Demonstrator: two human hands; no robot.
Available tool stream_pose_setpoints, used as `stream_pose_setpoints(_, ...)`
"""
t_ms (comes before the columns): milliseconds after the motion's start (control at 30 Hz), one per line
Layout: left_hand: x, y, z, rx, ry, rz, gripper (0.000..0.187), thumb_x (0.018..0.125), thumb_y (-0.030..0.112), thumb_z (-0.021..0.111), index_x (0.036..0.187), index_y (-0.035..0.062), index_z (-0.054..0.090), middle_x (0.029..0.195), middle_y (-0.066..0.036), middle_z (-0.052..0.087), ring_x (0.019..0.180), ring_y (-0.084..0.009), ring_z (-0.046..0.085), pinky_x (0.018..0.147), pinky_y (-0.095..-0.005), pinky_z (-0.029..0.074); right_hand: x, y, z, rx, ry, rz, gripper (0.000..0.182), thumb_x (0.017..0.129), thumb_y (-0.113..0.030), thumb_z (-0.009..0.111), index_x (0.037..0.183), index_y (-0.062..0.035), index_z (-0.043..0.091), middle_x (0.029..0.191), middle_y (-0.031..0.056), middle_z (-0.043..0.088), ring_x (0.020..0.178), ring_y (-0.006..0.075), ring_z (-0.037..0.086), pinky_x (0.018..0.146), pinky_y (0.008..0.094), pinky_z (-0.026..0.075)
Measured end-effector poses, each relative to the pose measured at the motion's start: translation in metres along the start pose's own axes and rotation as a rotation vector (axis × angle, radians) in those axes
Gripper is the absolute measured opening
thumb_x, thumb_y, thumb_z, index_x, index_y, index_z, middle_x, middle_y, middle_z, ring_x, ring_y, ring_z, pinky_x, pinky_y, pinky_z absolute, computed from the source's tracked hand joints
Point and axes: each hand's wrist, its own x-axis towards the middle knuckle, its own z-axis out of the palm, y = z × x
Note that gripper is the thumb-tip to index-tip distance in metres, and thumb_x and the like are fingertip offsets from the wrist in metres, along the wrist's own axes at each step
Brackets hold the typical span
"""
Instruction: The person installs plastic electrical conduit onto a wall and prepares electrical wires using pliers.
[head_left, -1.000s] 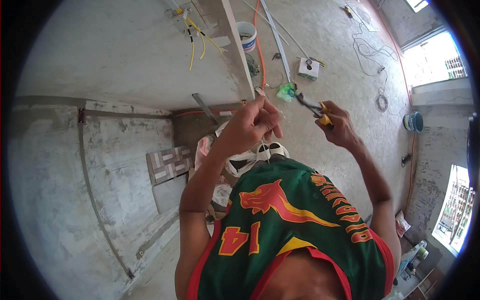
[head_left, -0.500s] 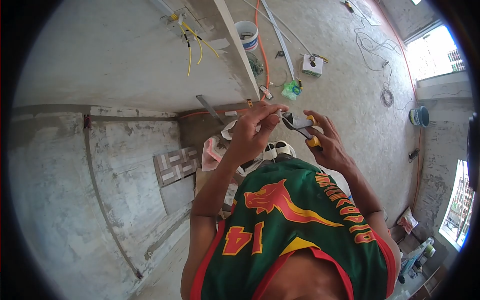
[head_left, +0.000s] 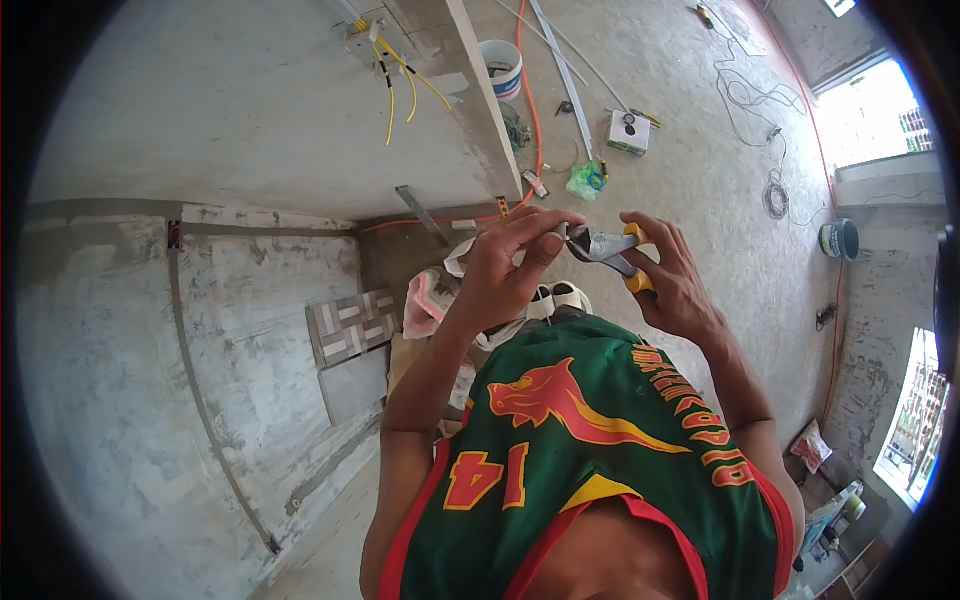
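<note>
My right hand [head_left: 672, 275] is wrapped round the yellow grips of a pair of pliers [head_left: 605, 247], whose metal jaws point left. Thumb and forefinger of my left hand [head_left: 510, 260] pinch a small pale piece [head_left: 563, 231] at the tip of the jaws; it is too small to name. Both hands are raised in front of my green jersey, above my light shoes.
Yellow wires [head_left: 405, 75] stick out of a wall box at the upper left. On the floor lie a white bucket [head_left: 501, 72], a white box [head_left: 629, 132], a green plastic bag [head_left: 585, 181] and an orange hose [head_left: 537, 120]. A dark bucket [head_left: 838, 239] stands by the right wall.
The pliers' handles have turned slightly and my right hand has shifted a little to the right. My left hand still pinches the small piece.
</note>
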Motion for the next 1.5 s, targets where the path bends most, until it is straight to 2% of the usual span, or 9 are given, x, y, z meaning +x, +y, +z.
stream_pose_setpoints(300, -0.002, 0.001, -0.006, 0.015, 0.01, 0.04, 0.032, 0.102, 0.022, 0.058, 0.123, -0.0014, 0.065, 0.093, -0.001, 0.059, 0.076, -0.004, 0.05, 0.066, -0.0212, 0.042, 0.005, -0.005, -0.004, -0.015, -0.047, -0.003, 0.05, 0.064, 0.0, 0.074, 0.113, -0.0034, 0.066, 0.135, 0.0169, 0.048, 0.119, 0.0374, 0.05, 0.1, 0.0482, 0.041)
stream_pose_setpoints(500, -0.002, 0.003, -0.014, 0.133, -0.021, 0.078, 0.029, 0.1, 0.018, 0.06, 0.12, -0.0018, 0.066, 0.092, -0.001, 0.061, 0.078, -0.0047, 0.054, 0.068, -0.0215, 0.045, 0.004, 0.002, -0.002, 0.013, -0.088, -0.018, 0.042, 0.062, 0.0, 0.074, 0.104, -0.0027, 0.07, 0.119, 0.0174, 0.054, 0.101, 0.0351, 0.058, 0.087, 0.0433, 0.05)
stream_pose_setpoints(600, 0.0, 0.0, -0.012, 0.169, 0.029, 0.051, 0.028, 0.099, 0.017, 0.062, 0.119, -0.0022, 0.066, 0.093, -0.003, 0.064, 0.083, -0.0067, 0.059, 0.073, -0.0223, 0.049, -0.005, 0.013, 0.016, 0.104, -0.098, 0.076, 0.035, 0.067, 0.0, 0.075, 0.102, -0.0023, 0.071, 0.114, 0.019, 0.057, 0.095, 0.0364, 0.062, 0.083, 0.0439, 0.051)
stream_pose_setpoints(700, 0.0, -0.002, -0.007, 0.109, 0.152, -0.059, 0.028, 0.098, 0.015, 0.064, 0.119, -0.0033, 0.066, 0.095, -0.004, 0.068, 0.085, -0.0092, 0.064, 0.076, -0.0231, 0.052, -0.004, 0.014, 0.026, 0.286, -0.042, 0.243, 0.031, 0.077, -0.002, 0.072, 0.108, -0.0025, 0.07, 0.119, 0.0216, 0.058, 0.1, 0.0392, 0.063, 0.087, 0.0443, 0.051)
stream_pose_setpoints(800, 0.001, -0.008, -0.006, 0.061, 0.224, -0.102, 0.028, 0.097, 0.013, 0.065, 0.119, -0.0038, 0.065, 0.095, -0.007, 0.07, 0.082, -0.01, 0.066, 0.073, -0.0232, 0.054, 0.003, 0.012, 0.025, 0.339, 0.052, 0.23, 0.031, 0.084, -0.006, 0.069, 0.115, -0.0034, 0.068, 0.132, 0.0231, 0.054, 0.115, 0.0414, 0.059, 0.096, 0.0444, 0.048)
stream_pose_setpoints(933, 0.002, -0.008, -0.005, -0.142, 0.231, -0.271, 0.027, 0.097, 0.011, 0.064, 0.119, -0.0031, 0.065, 0.094, -0.009, 0.071, 0.079, -0.0089, 0.065, 0.07, -0.0231, 0.055, 0.002, 0.008, 0.019, 0.387, -0.04, 0.272, 0.038, 0.087, -0.008, 0.067, 0.125, -0.005, 0.064, 0.141, 0.0236, 0.047, 0.126, 0.0412, 0.053, 0.105, 0.0437, 0.043)
stream_pose_setpoints(1000, 0.006, -0.013, -0.005, -0.185, 0.259, -0.269, 0.026, 0.097, 0.01, 0.064, 0.119, -0.0029, 0.066, 0.093, -0.009, 0.071, 0.077, -0.0084, 0.065, 0.068, -0.0231, 0.056, 0.0, 0.008, 0.021, 0.396, -0.074, 0.26, 0.04, 0.088, -0.009, 0.066, 0.127, -0.0049, 0.063, 0.142, 0.0236, 0.046, 0.128, 0.0413, 0.051, 0.106, 0.0443, 0.041)
stream_pose_setpoints(1200, 0.012, -0.014, 0.001, -0.295, 0.305, -0.268, 0.023, 0.097, 0.007, 0.063, 0.117, -0.004, 0.066, 0.093, -0.009, 0.071, 0.076, -0.0083, 0.064, 0.067, -0.0231, 0.056, 0.001, 0.003, 0.023, 0.471, -0.113, 0.266, 0.041, 0.088, -0.01, 0.067, 0.127, -0.0007, 0.061, 0.14, 0.023, 0.047, 0.125, 0.0416, 0.052, 0.103, 0.046, 0.043)
stream_pose_setpoints(1500, 0.003, -0.013, 0.006, -0.302, 0.287, -0.167, 0.018, 0.097, 0.008, 0.063, 0.112, -0.0032, 0.063, 0.091, -0.009, 0.071, 0.078, -0.009, 0.064, 0.072, -0.0231, 0.053, 0.001, 0.009, 0.021, 0.186, -0.035, 0.112, 0.044, 0.078, -0.006, 0.072, 0.121, -0.0032, 0.065, 0.14, 0.0186, 0.048, 0.127, 0.0369, 0.05, 0.105, 0.0451, 0.041)
